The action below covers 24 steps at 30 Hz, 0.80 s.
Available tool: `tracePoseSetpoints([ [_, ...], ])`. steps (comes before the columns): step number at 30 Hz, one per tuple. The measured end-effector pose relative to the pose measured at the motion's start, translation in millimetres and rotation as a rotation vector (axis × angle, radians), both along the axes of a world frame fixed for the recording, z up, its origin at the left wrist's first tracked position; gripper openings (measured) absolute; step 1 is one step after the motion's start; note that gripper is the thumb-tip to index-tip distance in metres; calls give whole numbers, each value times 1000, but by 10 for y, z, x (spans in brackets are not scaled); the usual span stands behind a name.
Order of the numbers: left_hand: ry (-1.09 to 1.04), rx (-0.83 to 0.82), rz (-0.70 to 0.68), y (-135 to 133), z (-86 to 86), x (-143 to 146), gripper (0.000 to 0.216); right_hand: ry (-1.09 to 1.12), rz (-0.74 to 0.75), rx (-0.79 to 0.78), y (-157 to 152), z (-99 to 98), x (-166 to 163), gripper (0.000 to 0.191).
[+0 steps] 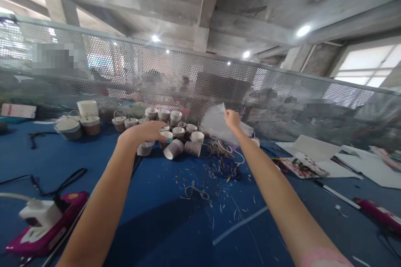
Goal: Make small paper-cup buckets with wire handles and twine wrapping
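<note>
My left hand (145, 131) reaches over a cluster of small round buckets, palm down. Its thumb and forefinger are apart, close to the rim of one small bucket (166, 136) with a teal patch; I cannot tell whether they touch it. Under the palm stands another pale bucket (145, 149). Two buckets lie tipped in front, a light-rimmed one (173, 150) and a brown-grey one (193, 149). Pinched in my right hand (232, 120) is a translucent plastic bag (216, 124), raised beside the cluster and hanging to the left.
A perforated metal screen (175, 75) runs behind the blue tabletop (150, 217). Larger buckets (68, 127) stand left, near a magenta power strip (46, 225). Tangled cords (227, 169), a glue stick (239, 225) and scraps lie in the middle. White sheets (316, 148) and a magenta-handled tool (380, 215) are right.
</note>
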<state>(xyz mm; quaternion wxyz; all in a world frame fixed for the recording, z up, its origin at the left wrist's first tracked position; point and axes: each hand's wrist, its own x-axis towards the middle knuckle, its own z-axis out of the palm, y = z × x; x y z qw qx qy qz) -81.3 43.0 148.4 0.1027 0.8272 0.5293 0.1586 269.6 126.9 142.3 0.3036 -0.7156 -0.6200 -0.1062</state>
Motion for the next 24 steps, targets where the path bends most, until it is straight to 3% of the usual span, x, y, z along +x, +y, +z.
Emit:
tracePoseSetpoints([
  [5, 1, 82, -64, 42, -17, 151, 56, 64, -42, 339, -235, 513, 88, 36],
  [8, -111, 194, -107, 138, -131, 317, 62, 261, 67, 637, -545, 621, 92, 29],
  [10, -317, 221, -150, 215, -243, 468, 72, 434, 211, 710, -816, 596, 64, 24],
  [13, -704, 93, -253, 294, -423, 732, 98, 701, 471, 534, -1252, 480, -28, 23],
  [15, -828, -11, -318, 294, -530, 906, 114, 844, 634, 378, -1500, 401, -99, 21],
  [18, -1069, -216, -506, 204, -649, 1125, 128, 956, 737, 227, -1716, 338, -166, 20],
  [21, -1221, -449, -646, 68, -701, 1255, 113, 981, 732, 196, -1733, 323, -141, 20],
  [24, -1251, -531, -616, -11, -684, 1283, 80, 1034, 719, 217, -1631, 288, -34, 23],
])
